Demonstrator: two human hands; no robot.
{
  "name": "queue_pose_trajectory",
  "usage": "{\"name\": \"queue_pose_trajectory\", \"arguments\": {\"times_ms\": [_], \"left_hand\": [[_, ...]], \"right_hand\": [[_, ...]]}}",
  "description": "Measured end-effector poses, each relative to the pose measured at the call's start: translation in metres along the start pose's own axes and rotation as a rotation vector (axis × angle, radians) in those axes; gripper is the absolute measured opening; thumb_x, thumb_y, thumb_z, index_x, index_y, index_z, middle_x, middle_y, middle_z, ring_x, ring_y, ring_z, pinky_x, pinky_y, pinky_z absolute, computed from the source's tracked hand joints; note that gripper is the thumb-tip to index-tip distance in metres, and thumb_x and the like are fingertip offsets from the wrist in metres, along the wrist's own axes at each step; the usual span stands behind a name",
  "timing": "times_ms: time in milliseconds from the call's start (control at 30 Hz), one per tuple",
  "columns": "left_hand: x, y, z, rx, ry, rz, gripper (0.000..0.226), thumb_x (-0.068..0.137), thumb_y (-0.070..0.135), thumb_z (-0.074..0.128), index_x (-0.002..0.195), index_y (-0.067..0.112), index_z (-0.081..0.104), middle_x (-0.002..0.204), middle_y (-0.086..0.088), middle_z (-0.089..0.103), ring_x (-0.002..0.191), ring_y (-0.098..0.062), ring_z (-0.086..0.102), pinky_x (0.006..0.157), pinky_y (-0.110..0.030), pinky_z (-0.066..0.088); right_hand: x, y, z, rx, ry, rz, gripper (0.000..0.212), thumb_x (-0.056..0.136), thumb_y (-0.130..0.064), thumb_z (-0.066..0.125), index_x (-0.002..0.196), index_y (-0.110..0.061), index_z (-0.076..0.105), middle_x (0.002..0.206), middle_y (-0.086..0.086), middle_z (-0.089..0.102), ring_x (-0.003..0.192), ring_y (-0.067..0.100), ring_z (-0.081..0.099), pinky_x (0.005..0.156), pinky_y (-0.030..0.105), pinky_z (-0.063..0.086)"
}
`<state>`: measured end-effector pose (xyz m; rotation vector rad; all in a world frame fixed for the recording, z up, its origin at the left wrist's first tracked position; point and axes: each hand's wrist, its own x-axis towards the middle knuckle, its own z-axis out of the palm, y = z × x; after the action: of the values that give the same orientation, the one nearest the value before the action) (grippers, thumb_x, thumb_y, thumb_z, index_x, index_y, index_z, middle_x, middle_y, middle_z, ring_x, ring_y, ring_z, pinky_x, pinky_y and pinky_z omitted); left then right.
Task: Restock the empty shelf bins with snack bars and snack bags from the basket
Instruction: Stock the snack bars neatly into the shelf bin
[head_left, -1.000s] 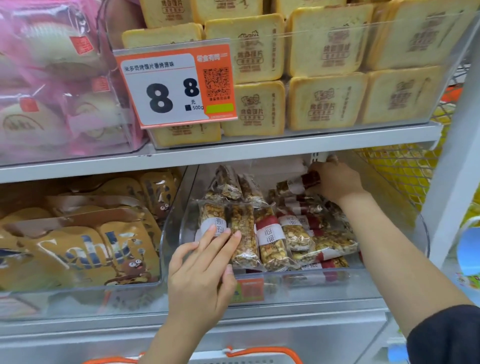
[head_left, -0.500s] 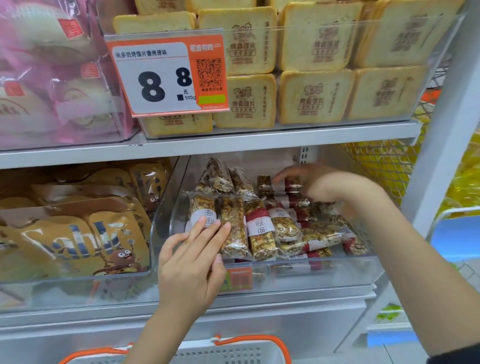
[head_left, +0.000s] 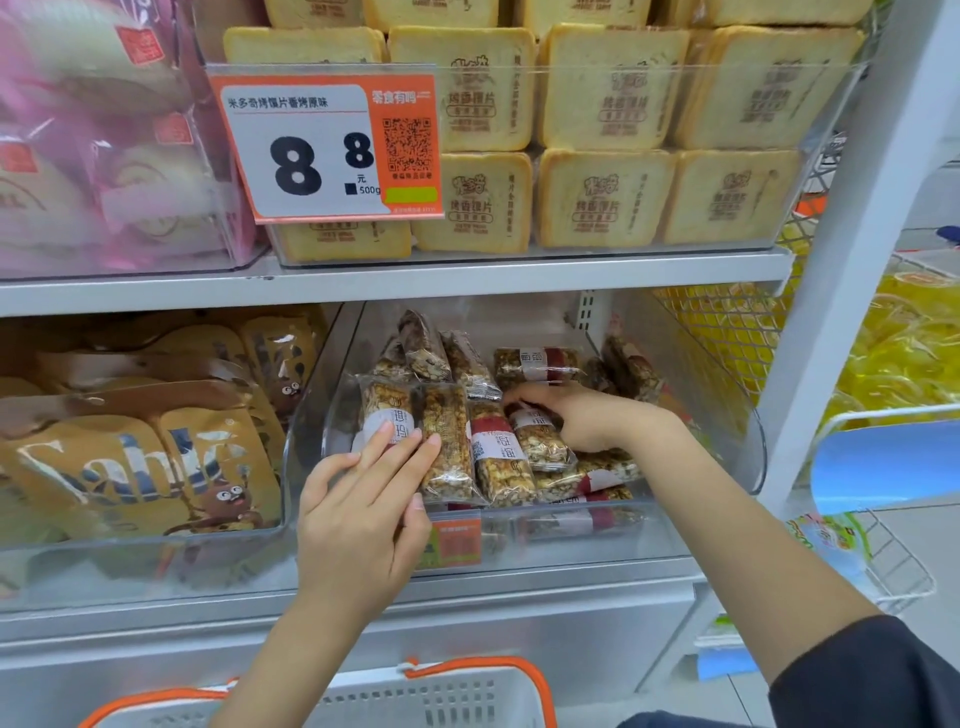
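A person's left hand (head_left: 358, 499) lies flat, fingers straight, against the front row of wrapped snack bars (head_left: 447, 441) standing in a clear shelf bin (head_left: 748, 415) on the lower shelf, its fingertips on the leftmost bar's white label. To that hand's right, deeper in the same bin, the right hand (head_left: 587, 415) curls its fingers around a bar with a red-and-white label (head_left: 537, 423) lying on the pile. Below both wrists, a white basket (head_left: 415, 696) with an orange rim sits at the frame's bottom edge. Above the hands, a price tag (head_left: 327, 150) reading 8.8 hangs before stacked toast-shaped packs (head_left: 602, 197).
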<state>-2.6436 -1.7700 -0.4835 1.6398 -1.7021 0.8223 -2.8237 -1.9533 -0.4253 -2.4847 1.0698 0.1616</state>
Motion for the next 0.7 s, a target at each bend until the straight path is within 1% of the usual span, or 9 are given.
{"name": "queue_pose_trajectory", "arguments": {"times_ms": [33,67,133,200,233,300,367,500,700], "left_hand": [[0.0,0.0,0.0,-0.001,-0.002,-0.001,0.042,0.093,0.024,0.033,0.117,0.018,0.068,0.121,0.003,0.064,0.121,-0.014,0.055,0.105,-0.025,0.026],[0.0,0.0,0.0,-0.002,-0.004,-0.001,0.042,0.093,0.024,0.034,0.117,0.018,0.068,0.121,0.003,0.064,0.121,-0.014,0.054,0.105,-0.025,0.026],[0.0,0.0,0.0,-0.003,-0.006,-0.002,0.042,0.093,0.024,0.035,0.117,0.018,0.068,0.121,0.003,0.064,0.121,-0.014,0.055,0.105,-0.025,0.026],[0.0,0.0,0.001,-0.001,-0.01,-0.001,0.041,0.093,0.023,0.035,0.117,0.018,0.068,0.122,0.003,0.064,0.121,-0.014,0.054,0.106,-0.025,0.026],[0.0,0.0,0.001,0.001,-0.012,-0.002,0.041,0.092,0.023,0.035,0.118,0.018,0.068,0.122,0.003,0.064,0.121,-0.014,0.054,0.106,-0.025,0.025],[0.0,0.0,0.0,0.003,-0.01,-0.005,0.041,0.093,0.023,0.035,0.118,0.018,0.068,0.122,0.003,0.064,0.121,-0.014,0.054,0.106,-0.025,0.026],[0.0,0.0,0.0,0.002,-0.007,-0.006,0.042,0.093,0.024,0.034,0.117,0.018,0.068,0.121,0.002,0.064,0.121,-0.014,0.054,0.105,-0.026,0.027],[0.0,0.0,0.001,-0.008,0.004,-0.002,0.042,0.094,0.025,0.033,0.116,0.018,0.068,0.121,0.002,0.065,0.121,-0.014,0.055,0.104,-0.028,0.029],[0.0,0.0,0.002,-0.002,0.032,0.004,0.041,0.093,0.023,0.035,0.116,0.018,0.069,0.12,0.002,0.065,0.12,-0.014,0.056,0.103,-0.027,0.03]], "right_hand": [[0.0,0.0,0.0,-0.031,-0.009,-0.012,0.088,0.079,0.019,0.034,0.138,-0.046,0.033,0.15,-0.004,0.033,0.106,0.023,0.056,0.064,0.024,0.048],[0.0,-0.001,0.0,-0.049,-0.003,-0.023,0.087,0.079,0.018,0.035,0.14,-0.044,0.033,0.153,-0.007,0.029,0.116,0.022,0.051,0.065,0.019,0.045],[-0.001,0.001,-0.001,-0.069,0.048,-0.037,0.079,0.081,0.013,0.041,0.137,-0.042,0.039,0.147,-0.005,0.039,0.108,0.019,0.055,0.06,0.017,0.045],[-0.003,0.007,-0.005,-0.095,0.122,-0.011,0.064,0.08,0.0,0.055,0.129,-0.041,0.044,0.128,-0.002,0.054,0.083,0.014,0.057,0.059,0.026,0.049],[-0.005,0.012,-0.007,-0.113,0.158,0.025,0.057,0.079,-0.01,0.064,0.125,-0.039,0.046,0.121,-0.002,0.058,0.079,0.013,0.057,0.06,0.028,0.049],[-0.008,0.021,-0.014,-0.177,0.235,0.131,0.054,0.074,-0.039,0.074,0.122,-0.036,0.048,0.116,-0.004,0.063,0.091,0.018,0.059,0.067,0.028,0.046],[-0.01,0.03,-0.021,-0.229,0.341,0.228,0.059,0.071,-0.054,0.073,0.122,-0.035,0.051,0.115,-0.003,0.063,0.103,0.022,0.058,0.071,0.029,0.047],[-0.002,0.043,-0.025,-0.16,0.511,0.273,0.05,0.079,-0.049,0.069,0.124,-0.032,0.055,0.122,0.004,0.061,0.119,0.027,0.048,0.084,0.037,0.047],[0.016,0.039,-0.013,-0.072,0.324,0.195,0.053,0.084,-0.031,0.069,0.135,-0.031,0.052,0.141,-0.001,0.049,0.13,0.027,0.042,0.103,0.036,0.037]]}}
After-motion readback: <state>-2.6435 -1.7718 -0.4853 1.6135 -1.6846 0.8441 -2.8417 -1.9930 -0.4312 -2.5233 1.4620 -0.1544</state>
